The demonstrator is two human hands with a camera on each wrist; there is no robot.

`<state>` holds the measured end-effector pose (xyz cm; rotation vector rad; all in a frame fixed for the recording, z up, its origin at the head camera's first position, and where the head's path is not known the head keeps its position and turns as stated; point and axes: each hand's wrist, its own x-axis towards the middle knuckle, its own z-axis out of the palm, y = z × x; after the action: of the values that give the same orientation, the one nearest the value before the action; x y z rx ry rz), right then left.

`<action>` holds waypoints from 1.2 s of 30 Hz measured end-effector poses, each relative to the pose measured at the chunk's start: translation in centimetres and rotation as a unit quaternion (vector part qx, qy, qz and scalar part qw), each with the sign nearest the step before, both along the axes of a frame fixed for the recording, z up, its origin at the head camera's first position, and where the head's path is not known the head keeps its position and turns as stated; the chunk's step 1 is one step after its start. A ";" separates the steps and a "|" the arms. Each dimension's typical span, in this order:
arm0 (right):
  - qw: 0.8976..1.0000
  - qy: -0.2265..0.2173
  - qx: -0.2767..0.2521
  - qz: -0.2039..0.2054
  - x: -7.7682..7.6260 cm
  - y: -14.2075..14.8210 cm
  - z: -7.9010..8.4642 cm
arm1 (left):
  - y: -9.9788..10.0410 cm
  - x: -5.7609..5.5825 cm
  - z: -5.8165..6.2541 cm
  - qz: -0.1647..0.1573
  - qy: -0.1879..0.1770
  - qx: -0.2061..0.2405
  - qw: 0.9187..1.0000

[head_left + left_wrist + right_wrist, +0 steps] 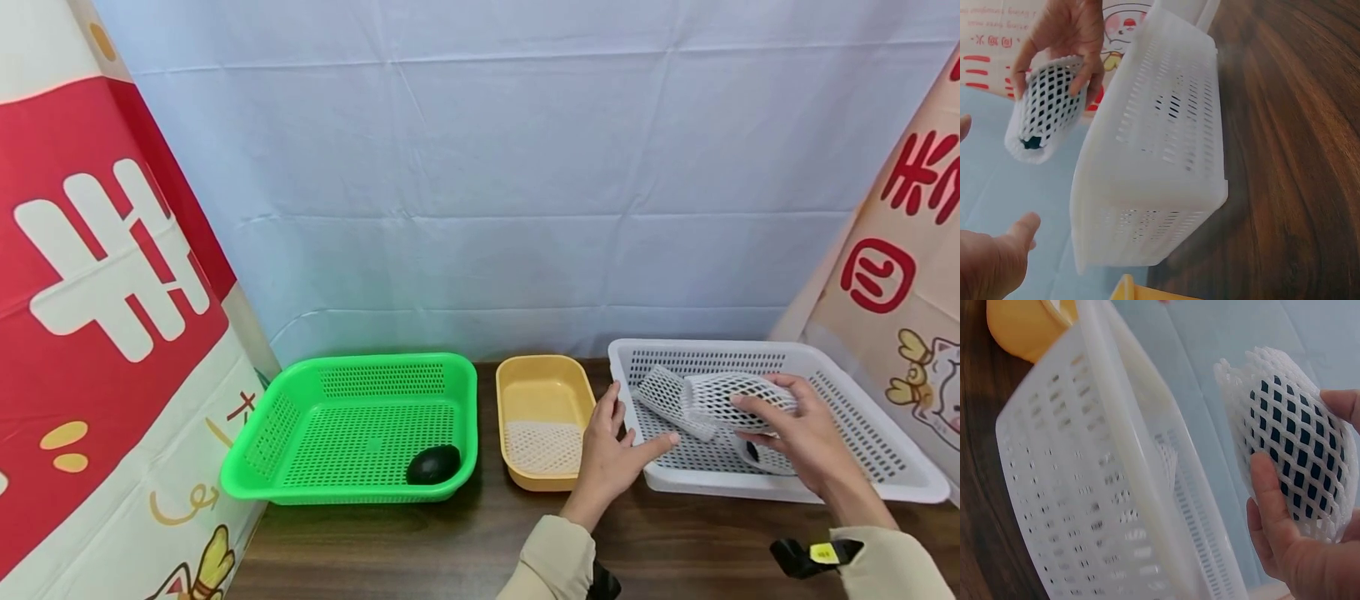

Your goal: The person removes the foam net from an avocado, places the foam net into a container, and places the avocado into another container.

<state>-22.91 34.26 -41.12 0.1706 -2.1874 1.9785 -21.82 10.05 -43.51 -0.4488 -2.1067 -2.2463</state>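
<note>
My right hand (817, 433) grips an avocado in a white foam net sleeve (723, 398) above the white basket (738, 483). Through the mesh the avocado (1285, 425) shows dark, and the sleeve's near end gapes in the left wrist view. My left hand (611, 454) holds nothing; its fingers are spread by the basket's left rim, and I cannot tell whether they touch it. Another netted piece (768, 460), with a dark spot showing, lies in the basket, partly hidden by my right hand. A bare dark avocado (433, 465) sits in the green basket (348, 493).
Between the two baskets stands a yellow tray (546, 482) with flat white foam netting (542, 446) in it. A further foam sleeve (663, 393) lies at the left of the white basket. Cloth (480, 208) hangs behind the wooden table (360, 550).
</note>
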 end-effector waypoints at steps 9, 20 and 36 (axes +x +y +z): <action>0.999 0.025 0.004 0.040 0.2 -1.3 -0.7 | 0.0 0.2 0.1 -0.011 -0.063 0.011 0.998; 0.997 0.027 0.002 0.073 2.7 -5.3 1.6 | -0.4 0.0 0.7 -0.085 -0.122 0.188 0.971; 0.995 0.018 -0.020 0.092 3.4 -7.7 0.8 | -0.4 0.3 1.2 -0.144 -0.119 0.207 0.960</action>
<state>-19.56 26.52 -40.30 0.4140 -2.1768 2.0943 -21.53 9.66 -42.33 -0.5068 -1.6662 -2.9473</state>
